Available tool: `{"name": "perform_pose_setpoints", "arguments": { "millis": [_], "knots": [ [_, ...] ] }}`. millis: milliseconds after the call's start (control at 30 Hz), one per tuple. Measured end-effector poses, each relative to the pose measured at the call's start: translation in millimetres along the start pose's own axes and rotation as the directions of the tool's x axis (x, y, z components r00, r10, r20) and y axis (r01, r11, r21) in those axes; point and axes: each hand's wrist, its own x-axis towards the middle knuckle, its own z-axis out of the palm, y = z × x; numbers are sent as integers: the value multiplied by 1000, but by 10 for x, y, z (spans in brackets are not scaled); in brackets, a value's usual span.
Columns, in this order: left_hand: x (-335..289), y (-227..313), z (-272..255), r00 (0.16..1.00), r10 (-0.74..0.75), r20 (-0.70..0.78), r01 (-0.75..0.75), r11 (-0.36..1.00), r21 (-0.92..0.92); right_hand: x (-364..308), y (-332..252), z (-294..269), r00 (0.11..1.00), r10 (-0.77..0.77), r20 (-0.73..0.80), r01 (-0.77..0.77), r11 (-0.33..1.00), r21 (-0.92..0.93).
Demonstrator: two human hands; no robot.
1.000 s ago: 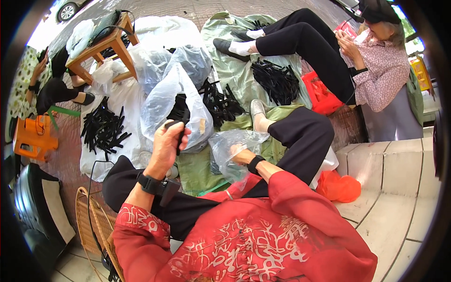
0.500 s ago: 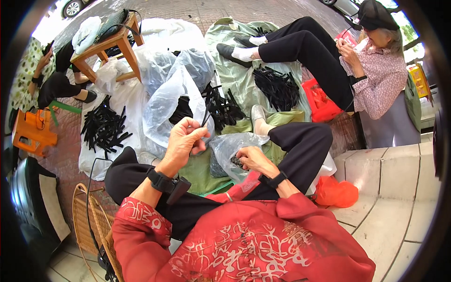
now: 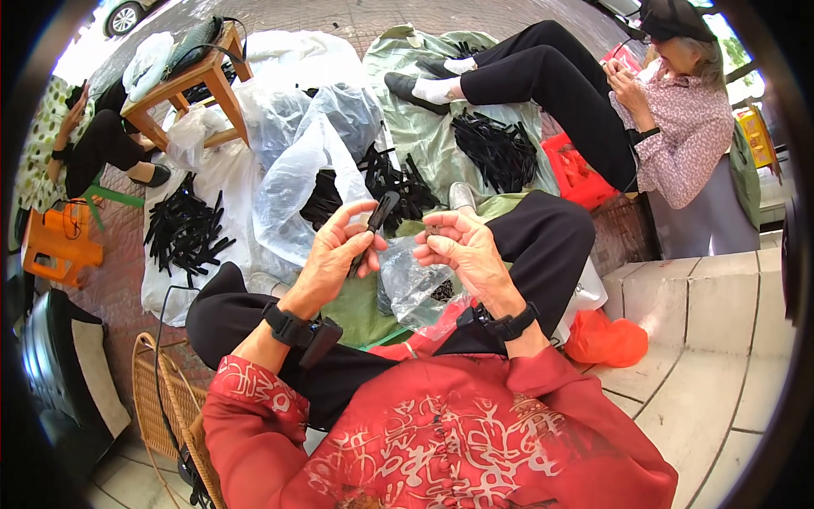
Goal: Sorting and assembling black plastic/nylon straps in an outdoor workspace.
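My left hand [image 3: 332, 253] is closed on a short, flat black strip [image 3: 384, 212], which stands up between thumb and fingers. Level with it on the right, my right hand [image 3: 468, 254] is closed in a pinch. Something tiny may sit at its fingertips, too small to name. The two hands are a little apart. Below and between them, a clear plastic bag [image 3: 407, 284] lies open in front of my lap, with small dark parts [image 3: 443, 291] inside. Just beyond my left hand, a larger whitish plastic bag [image 3: 275, 199] holds more black strips.
Piles of black strips [image 3: 182, 229] lie on white and green sheeting [image 3: 407, 81]. A wooden stool [image 3: 216, 72] stands at the far left. Another person [image 3: 678, 127] sits at the right beside a red basket [image 3: 577, 174]. A wicker chair [image 3: 153, 399] and tiled step [image 3: 721, 305] flank me.
My right hand has come up out of the clear bag of small parts to beside my left hand. The black strip in my left hand now shows larger and more upright.
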Motion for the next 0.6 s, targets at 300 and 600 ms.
{"name": "perform_pose_setpoints", "arguments": {
  "millis": [300, 600],
  "knots": [
    [-71, -54, -35, 992, -106, 71, 106, 994, 6, 120, -12, 98, 998, -68, 19, 67, 998, 13],
    [-234, -9, 255, 971, -237, 36, 240, 960, -147, 52, -9, 69, 996, -83, 22, 86, 986, -142]
  ]
}}
